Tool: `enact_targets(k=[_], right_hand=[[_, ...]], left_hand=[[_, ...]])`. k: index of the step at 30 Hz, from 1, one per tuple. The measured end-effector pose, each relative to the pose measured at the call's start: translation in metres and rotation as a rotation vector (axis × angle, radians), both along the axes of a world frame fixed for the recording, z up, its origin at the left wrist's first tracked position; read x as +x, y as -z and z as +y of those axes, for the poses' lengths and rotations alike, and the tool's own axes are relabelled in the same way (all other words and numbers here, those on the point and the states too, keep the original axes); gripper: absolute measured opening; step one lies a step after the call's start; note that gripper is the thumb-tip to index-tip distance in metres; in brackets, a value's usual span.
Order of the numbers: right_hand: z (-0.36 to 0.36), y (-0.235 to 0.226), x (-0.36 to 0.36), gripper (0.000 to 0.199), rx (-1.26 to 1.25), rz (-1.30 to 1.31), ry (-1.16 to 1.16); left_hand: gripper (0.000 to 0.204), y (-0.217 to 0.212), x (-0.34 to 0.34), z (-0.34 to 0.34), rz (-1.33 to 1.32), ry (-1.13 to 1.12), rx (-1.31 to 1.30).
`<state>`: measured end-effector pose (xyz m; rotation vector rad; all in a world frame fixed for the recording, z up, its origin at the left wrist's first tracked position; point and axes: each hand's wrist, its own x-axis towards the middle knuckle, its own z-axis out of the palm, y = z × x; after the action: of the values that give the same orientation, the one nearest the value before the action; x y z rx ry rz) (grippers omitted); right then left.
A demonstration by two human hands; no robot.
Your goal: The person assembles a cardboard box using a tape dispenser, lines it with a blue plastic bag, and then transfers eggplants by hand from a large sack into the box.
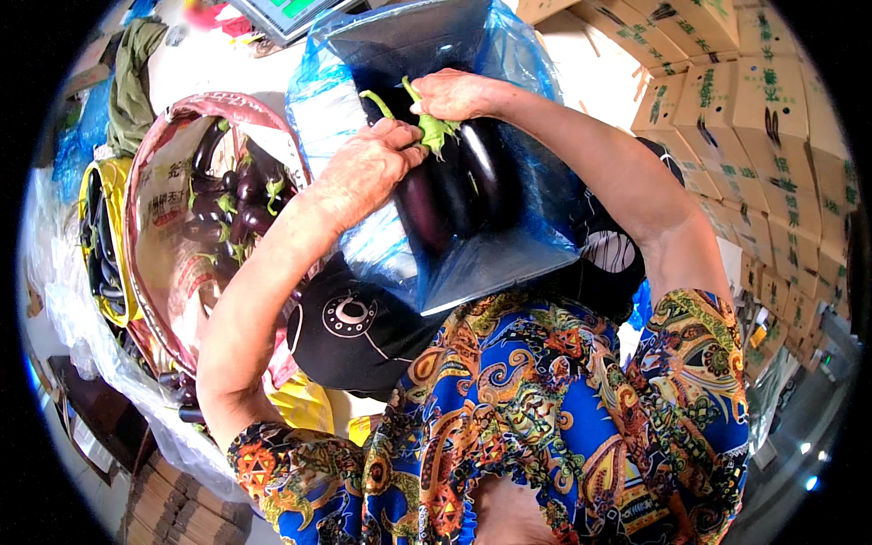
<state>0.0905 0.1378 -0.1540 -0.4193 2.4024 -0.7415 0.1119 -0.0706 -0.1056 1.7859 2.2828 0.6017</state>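
- Inside the open box in front of me, several glossy dark eggplants are lying side by side, most of their length pointing toward me.
- My left hand is reaching in from the left, its fingers half curling over the upper end of the leftmost large eggplant; my palm is hiding the contact, so I cannot tell how firmly I am gripping, if at all.
- My right hand is reaching in from the right, its fingers bending close together beside a green stem; I cannot tell whether they are pinching it.
- Between my two hands, a leafy green cap is showing, just beside my left fingertips.
- Blue plastic film is lining the box and spilling out over its sides.
- To my left, a round container with a pink rim is holding more eggplants, and past it a yellow bag is holding long dark vegetables.
- Beyond the box, a device with a green display is sitting toward the left.
- To my right, printed brown cartons are standing in stacks.
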Motion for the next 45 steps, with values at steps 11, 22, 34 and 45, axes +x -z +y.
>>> enact_targets(k=[11, 22, 34, 45], right_hand=[[0.002, -0.001, 0.015, 0.045, -0.043, -0.042, 0.251], [0.006, 0.006, 0.016, 0.028, -0.322, -0.246, 0.305], [0.010, -0.005, 0.024, 0.027, -0.444, -0.270, 0.295], [0.008, 0.005, 0.052, 0.050, 0.006, 0.110, 0.071]], left_hand=[[0.028, -0.011, 0.012, 0.018, 0.040, -0.028, -0.321], [0.050, -0.008, -0.011, 0.013, 0.067, -0.540, 0.001], [0.017, -0.008, -0.030, 0.023, -0.022, -0.664, 0.315], [0.031, 0.016, -0.009, 0.040, 0.063, -0.462, -0.037]])
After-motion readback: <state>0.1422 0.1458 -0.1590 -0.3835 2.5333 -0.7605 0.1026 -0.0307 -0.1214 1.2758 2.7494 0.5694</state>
